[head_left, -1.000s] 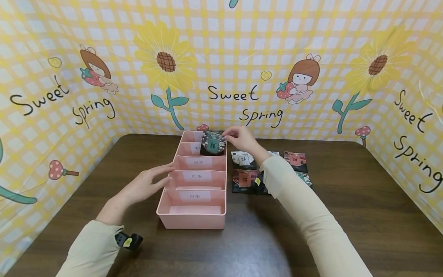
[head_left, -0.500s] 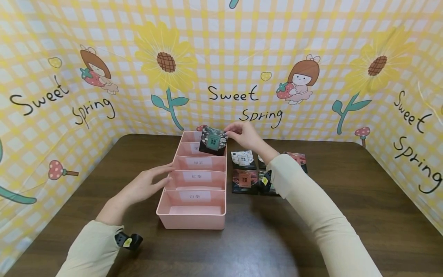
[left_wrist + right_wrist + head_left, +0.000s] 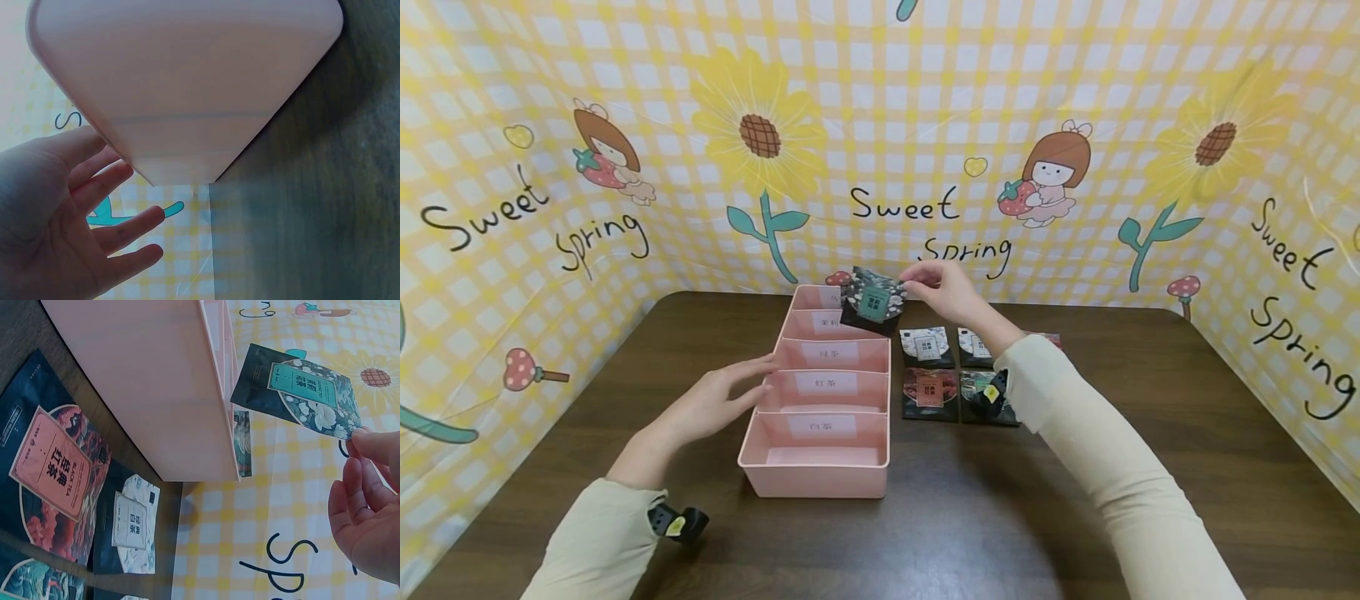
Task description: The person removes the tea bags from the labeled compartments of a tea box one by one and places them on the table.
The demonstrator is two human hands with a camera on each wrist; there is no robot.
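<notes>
My right hand (image 3: pixel 946 292) pinches a dark tea sachet (image 3: pixel 872 302) by its upper corner, thumb against fingers. White blossoms and a teal label show on it. In the head view it overlaps the far right end of a long pink box (image 3: pixel 811 482) split into several labelled compartments; in the right wrist view it hangs past the rim, tilted. My left hand (image 3: pixel 715 398) lies along the box's left side, fingertips right at the rim; its fingers are spread and loosely bent in the left wrist view. A patterned sachet (image 3: pixel 242 444) peeks out at the box's rim.
Right of the box, several sachets lie in rows: white-labelled (image 3: pixel 927 347), red-labelled (image 3: pixel 930 393) and green (image 3: pixel 989 398), some hidden by my right sleeve. A checked cloth (image 3: pixel 910 125) stands around the brown table (image 3: pixel 955 533).
My right hand has moved up and to the right, lifting the sachet higher over the box's far end and tilting it. My left hand and the box have stayed put.
</notes>
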